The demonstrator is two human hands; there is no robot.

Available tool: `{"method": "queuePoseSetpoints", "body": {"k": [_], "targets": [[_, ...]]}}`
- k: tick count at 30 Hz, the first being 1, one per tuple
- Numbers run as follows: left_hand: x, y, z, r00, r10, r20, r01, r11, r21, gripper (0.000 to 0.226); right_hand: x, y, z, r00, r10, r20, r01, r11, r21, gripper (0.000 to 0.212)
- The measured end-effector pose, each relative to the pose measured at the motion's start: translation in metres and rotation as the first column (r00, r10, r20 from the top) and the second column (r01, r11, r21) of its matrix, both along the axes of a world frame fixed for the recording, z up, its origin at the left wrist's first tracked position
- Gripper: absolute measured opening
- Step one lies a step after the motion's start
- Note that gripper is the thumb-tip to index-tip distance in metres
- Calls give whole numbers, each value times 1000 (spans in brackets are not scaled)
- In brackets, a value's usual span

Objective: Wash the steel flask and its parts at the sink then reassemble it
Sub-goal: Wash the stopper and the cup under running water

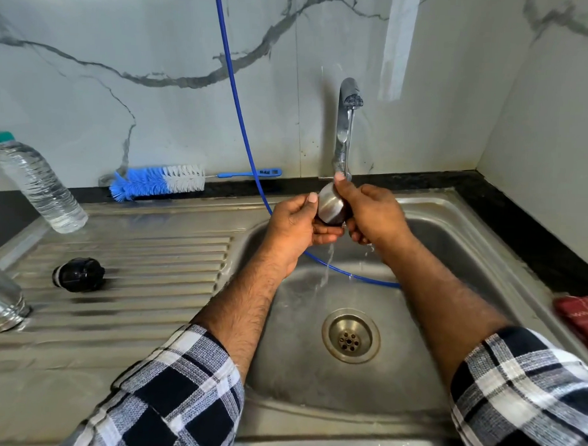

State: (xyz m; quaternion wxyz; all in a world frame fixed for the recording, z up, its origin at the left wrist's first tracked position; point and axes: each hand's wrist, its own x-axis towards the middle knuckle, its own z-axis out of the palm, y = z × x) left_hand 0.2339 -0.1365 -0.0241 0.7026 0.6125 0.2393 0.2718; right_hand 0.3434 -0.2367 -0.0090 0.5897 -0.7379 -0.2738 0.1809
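Both hands hold the steel flask cap [330, 205] under the running tap [346, 124], above the sink basin [435, 247]. My left hand [294, 226] grips it from the left with the thumb on its side. My right hand [369, 213] grips it from the right, thumb over the top edge. Water runs off the cap into the basin. The black inner stopper [78, 274] lies on the ribbed drainboard [151, 251]. The steel flask body [1, 299] lies at the far left edge, partly out of view.
A blue and white bottle brush [157, 182] lies at the back against the wall. A clear plastic water bottle [37, 184] stands at the left. A thin blue hose [236, 104] hangs down into the basin. A red cloth [579, 316] sits at the right. The drain [350, 335] is open.
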Motion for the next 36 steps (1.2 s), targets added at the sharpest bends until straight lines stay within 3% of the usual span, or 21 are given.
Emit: {"method": "queuePoseSetpoints", "body": {"k": [3,7,9,13,16,18,20,22,26,31,36], "targets": [[5,-1,-5,999,-28,-16,28,1000,-7,37,6,-1,-4,989,-88,120,94,994,-50,61],[6,6,-5,999,41,-24,-42,998,-57,35,7,-7,0,979,205,-3,-205,979,4,35],[7,6,-5,997,76,-17,-76,996,-47,32,4,-8,1,967,256,19,-255,966,-32,37],[7,3,-4,996,66,62,-60,994,-92,30,-2,-5,4,984,168,64,-172,983,58,34],[5,7,-4,992,4,130,14,990,-140,28,0,-2,4,991,128,-28,-125,988,91,47],[6,8,-6,987,-81,142,100,987,-128,29,6,1,2,993,27,-115,-21,998,58,56],[9,9,-10,983,-130,131,141,987,-72,44,11,2,-1,992,-62,-106,60,998,-16,59],[12,10,-13,989,-81,128,87,995,-43,54,13,1,-3,992,-25,-126,24,1000,-10,55],[8,15,-12,987,-14,162,27,997,-78,43,9,-3,2,971,121,-206,-108,992,72,50],[6,9,-11,985,-93,148,99,994,-35,44,8,-2,2,995,-37,-89,36,999,-21,70],[8,12,-12,991,42,126,-33,997,-73,38,12,-2,-1,967,107,-232,-104,994,25,49]]}}
